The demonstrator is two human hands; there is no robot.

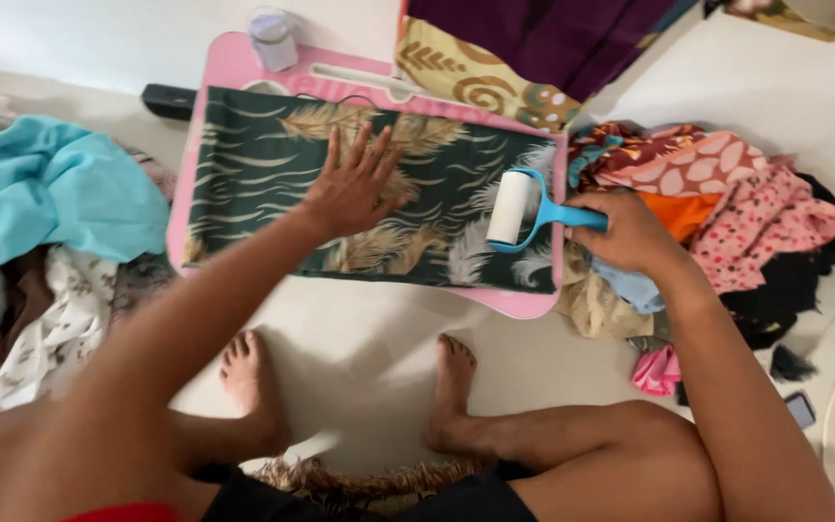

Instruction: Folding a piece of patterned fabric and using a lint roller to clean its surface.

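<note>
Head view: left hand (348, 188) flat, fingers apart, on green cloth (263, 184); right hand (630, 232) clamped on lint roller (524, 211).

Head camera looks steeply down (close) over floor.

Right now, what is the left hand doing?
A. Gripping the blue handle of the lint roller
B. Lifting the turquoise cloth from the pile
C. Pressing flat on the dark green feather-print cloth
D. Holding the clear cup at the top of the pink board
C: the left hand lies open, fingers spread, on the dark green feather-print cloth, while the right hand holds the lint roller.
</note>
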